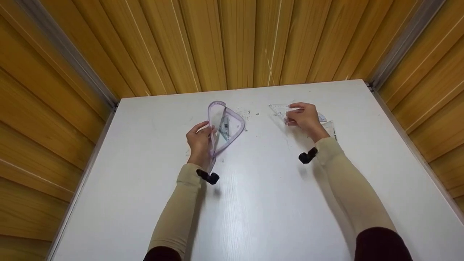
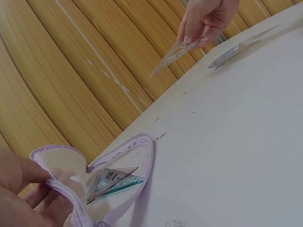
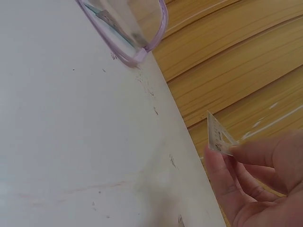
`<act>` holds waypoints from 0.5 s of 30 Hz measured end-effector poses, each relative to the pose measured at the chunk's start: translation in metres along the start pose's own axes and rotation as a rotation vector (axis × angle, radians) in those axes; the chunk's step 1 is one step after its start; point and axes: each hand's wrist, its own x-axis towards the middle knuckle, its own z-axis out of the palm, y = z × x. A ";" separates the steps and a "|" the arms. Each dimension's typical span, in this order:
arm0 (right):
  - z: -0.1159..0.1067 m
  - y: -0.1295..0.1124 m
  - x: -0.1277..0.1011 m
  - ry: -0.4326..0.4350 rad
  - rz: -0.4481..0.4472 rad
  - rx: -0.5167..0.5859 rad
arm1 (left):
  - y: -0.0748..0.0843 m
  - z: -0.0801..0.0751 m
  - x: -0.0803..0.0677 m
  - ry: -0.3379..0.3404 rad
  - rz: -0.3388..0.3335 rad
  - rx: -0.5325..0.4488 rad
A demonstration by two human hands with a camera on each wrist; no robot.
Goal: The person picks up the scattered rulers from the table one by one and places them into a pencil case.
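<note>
From the head view, your left hand (image 1: 199, 139) grips the rim of a clear pouch with a lilac edge (image 1: 225, 125), near the 11 o'clock side of the white tabletop (image 1: 253, 203); you hold its mouth spread wide, I think so that flat things can slide in without catching. A small set square (image 1: 224, 127) is already lying inside it. Your right hand (image 1: 303, 117), near 1 o'clock and well apart from the pouch, pinches a clear triangle ruler (image 1: 280, 108) by one end and holds it just above the tabletop, and more clear rulers (image 1: 328, 125) lie beside this hand. From the left wrist view, your fingers (image 2: 28, 189) curl round the soft rim of the pouch at 8 o'clock, the set square (image 2: 111, 181) rests flat on the lower wall, and at 1 o'clock the right hand (image 2: 206, 19) carries the triangle ruler (image 2: 177, 52) tilted with the tip pointing down, with a protractor-like piece (image 2: 225, 57) on the tabletop just beside it. From the right wrist view, thumb and fingers (image 3: 222, 175) clamp the triangle ruler (image 3: 218, 135) at 4 o'clock, and the open pouch (image 3: 142, 33) stands at 12 o'clock, its opening facing this hand.
</note>
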 end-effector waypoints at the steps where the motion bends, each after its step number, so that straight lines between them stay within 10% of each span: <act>1: 0.003 0.000 0.001 0.000 0.002 0.003 | 0.000 0.000 0.001 0.000 0.002 0.001; 15: 0.035 -0.005 0.008 -0.041 -0.016 0.096 | -0.002 -0.001 0.005 -0.017 0.039 -0.053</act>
